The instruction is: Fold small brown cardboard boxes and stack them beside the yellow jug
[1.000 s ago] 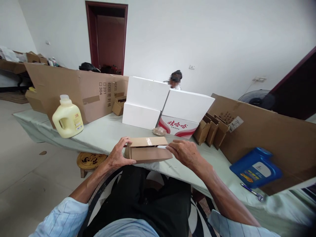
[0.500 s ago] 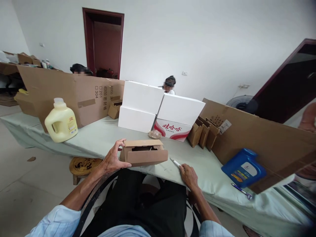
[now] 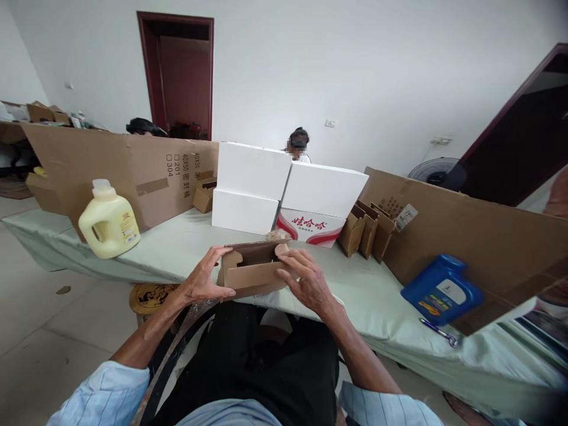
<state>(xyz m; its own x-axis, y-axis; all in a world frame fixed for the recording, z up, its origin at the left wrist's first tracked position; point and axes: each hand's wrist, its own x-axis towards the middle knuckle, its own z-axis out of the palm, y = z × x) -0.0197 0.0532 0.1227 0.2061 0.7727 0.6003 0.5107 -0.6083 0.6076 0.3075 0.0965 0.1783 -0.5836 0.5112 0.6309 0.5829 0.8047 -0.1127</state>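
Observation:
A small brown cardboard box [image 3: 251, 273] sits at the near edge of the cloth-covered table [image 3: 186, 245], its top flaps open. My left hand [image 3: 203, 280] grips the box's left end, thumb on the front and fingers on top. My right hand [image 3: 306, 283] holds the right end, with fingers curled over the top edge by the raised flap. The knife that lay by my right hand is hidden now.
A cream detergent jug [image 3: 109, 222] stands at the left. White foam boxes [image 3: 288, 186] and a red-printed carton are stacked behind. Folded brown bags [image 3: 366, 228], a blue jug [image 3: 441, 290], a pen [image 3: 437, 331] and cardboard screens [image 3: 465, 231] are at the right. Two people sit behind the screens.
My right hand drew back to the table edge with a white-handled knife, then returned to the box without it. The box's top is open now; its flap stands up.

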